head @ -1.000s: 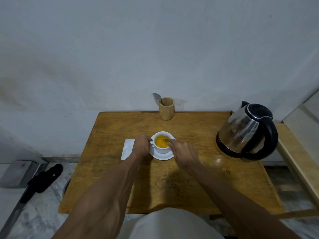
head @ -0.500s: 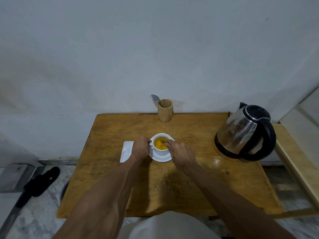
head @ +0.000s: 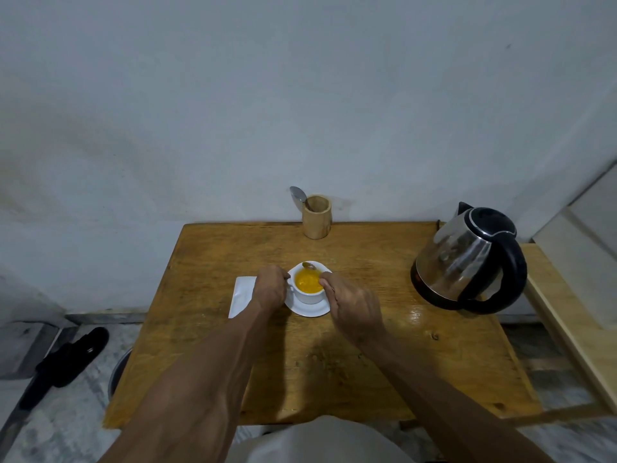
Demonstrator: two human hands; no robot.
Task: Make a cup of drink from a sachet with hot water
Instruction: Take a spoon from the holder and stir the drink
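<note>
Head view, looking forward and down. Wooden desk [head: 384, 362] against a pale wall. Near its centre a white teacup [head: 309, 294] stands upright on a white saucer [head: 309, 310]; the cup holds an opaque orange-yellow drink [head: 309, 282]. Left hand [head: 268, 289] is closed round the cup's handle side, steadying it. Right hand [head: 354, 307] pinches the handle of a small teaspoon [head: 310, 265], whose bowl shows at the cup's far rim, at or just above the liquid; whether it touches the rim cannot be told. A white sachet [head: 241, 295], flat on the desk, lies just left of the saucer, partly under the left wrist. An electric kettle [head: 467, 259], steel with black handle and lid, stands well apart at the desk's right edge, lid down. At the back edge a wooden holder [head: 316, 217] carries a second spoon [head: 298, 195]. A dark sandal [head: 71, 357] lies on the floor to the left.

Step in hand, as judged: stirring, or the end of it. Powder and water appear already combined, so the task is near completion. The next move calls for lifting the spoon clear without dripping, perhaps tapping it on the rim, then laying it on the saucer while the left hand keeps the cup from sliding.
</note>
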